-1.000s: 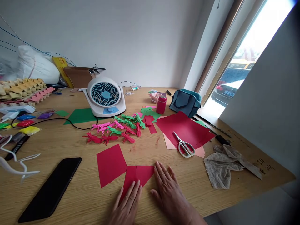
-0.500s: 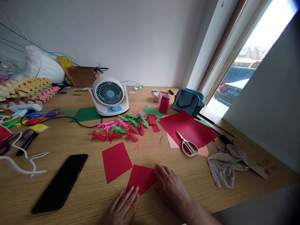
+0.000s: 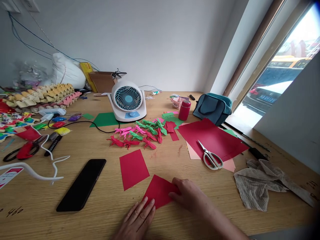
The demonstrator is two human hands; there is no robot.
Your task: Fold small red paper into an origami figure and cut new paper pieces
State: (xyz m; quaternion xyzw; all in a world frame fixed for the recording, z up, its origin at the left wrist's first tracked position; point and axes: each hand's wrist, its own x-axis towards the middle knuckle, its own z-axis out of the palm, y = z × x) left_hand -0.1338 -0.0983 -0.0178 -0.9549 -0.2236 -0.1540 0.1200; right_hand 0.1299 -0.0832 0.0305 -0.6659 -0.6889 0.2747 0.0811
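Observation:
A red sheet of paper [image 3: 160,190] lies in front of me on the wooden table. My left hand [image 3: 138,216] rests flat, fingers stretched out, on its near left corner. At the right edge of the same sheet, my right hand [image 3: 186,195] pinches the paper between thumb and bent fingers; its fingertips are partly hidden. A second red square [image 3: 133,169] lies just beyond, up and to the left. Farther back is a pile of folded paper figures [image 3: 140,133] in pink, green and red.
Scissors [image 3: 211,157] lie on large red sheets [image 3: 212,136] at the right, near a crumpled cloth [image 3: 257,183]. A black phone [image 3: 82,185] lies at the left. Behind stand a fan [image 3: 128,100], a red bottle [image 3: 184,110] and a blue bag [image 3: 212,108].
The view has swung left, so everything sits farther right. My right hand has turned, its thumb now on top of the paper's right edge. My left hand stays on the sheet.

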